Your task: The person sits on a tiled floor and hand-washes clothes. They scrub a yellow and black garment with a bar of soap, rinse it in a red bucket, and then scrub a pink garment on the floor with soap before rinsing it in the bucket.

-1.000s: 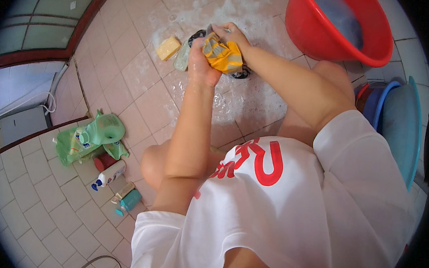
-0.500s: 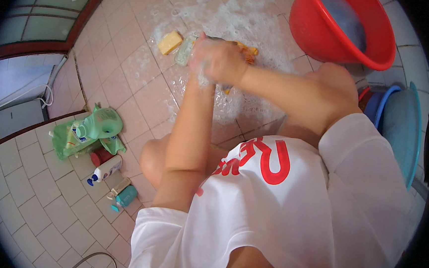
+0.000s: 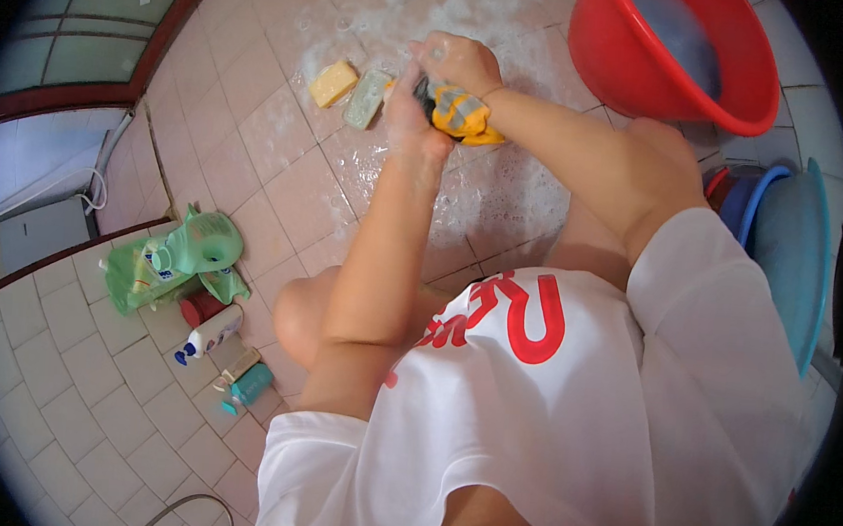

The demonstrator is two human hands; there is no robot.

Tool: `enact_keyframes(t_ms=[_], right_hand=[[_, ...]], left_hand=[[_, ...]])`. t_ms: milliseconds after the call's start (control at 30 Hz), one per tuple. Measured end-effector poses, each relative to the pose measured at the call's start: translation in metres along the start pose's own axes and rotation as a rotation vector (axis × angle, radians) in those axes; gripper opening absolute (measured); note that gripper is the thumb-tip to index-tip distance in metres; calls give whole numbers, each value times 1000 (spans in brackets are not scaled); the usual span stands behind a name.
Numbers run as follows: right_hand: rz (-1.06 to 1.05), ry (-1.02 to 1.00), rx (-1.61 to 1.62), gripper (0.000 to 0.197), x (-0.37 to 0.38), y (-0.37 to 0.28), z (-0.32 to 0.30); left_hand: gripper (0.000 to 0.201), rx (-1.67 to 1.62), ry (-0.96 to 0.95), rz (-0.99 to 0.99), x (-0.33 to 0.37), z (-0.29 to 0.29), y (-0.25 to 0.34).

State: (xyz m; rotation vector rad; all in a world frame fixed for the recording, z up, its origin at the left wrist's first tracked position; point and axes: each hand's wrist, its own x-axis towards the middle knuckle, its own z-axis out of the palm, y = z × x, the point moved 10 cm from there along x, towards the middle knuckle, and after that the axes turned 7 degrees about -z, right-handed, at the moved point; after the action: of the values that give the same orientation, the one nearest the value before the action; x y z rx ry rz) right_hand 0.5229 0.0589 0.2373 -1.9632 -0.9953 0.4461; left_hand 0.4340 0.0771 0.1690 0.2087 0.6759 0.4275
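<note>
A wet yellow, grey and black patterned cloth [image 3: 461,115] is bunched between my hands, above the soapy floor. My left hand [image 3: 412,116] is closed around its dark end, with the thumb side toward me. My right hand [image 3: 463,63] makes a fist against the fingertips of the left, just beyond the cloth; the part of the cloth in that fist is mostly hidden. Left of my hands, a yellow bar of soap [image 3: 333,84] lies on the tiles. Beside it is a pale, translucent greenish block [image 3: 364,100], close to my left hand.
White suds [image 3: 439,5] spread over the pink tiles. A red basin [image 3: 615,81] with cloudy water stands at the far right, near stacked blue basins [image 3: 793,255]. On the left are a green jug [image 3: 203,243], a white pump bottle [image 3: 211,334] and a teal bottle [image 3: 252,384].
My hands, blurred and pressed together before, now sit slightly apart, the right one farther up. More of the yellow cloth shows, and the pale block is less covered.
</note>
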Motion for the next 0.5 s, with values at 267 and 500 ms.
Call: enact_keyframes(t_ms=[267, 500], right_hand=[[-620, 26, 84, 22, -65, -88, 25], [-77, -248, 214, 25, 22, 49, 47]], left_hand=[[30, -120, -537, -151, -4, -13, 19], [27, 435, 46, 74, -36, 30, 56]])
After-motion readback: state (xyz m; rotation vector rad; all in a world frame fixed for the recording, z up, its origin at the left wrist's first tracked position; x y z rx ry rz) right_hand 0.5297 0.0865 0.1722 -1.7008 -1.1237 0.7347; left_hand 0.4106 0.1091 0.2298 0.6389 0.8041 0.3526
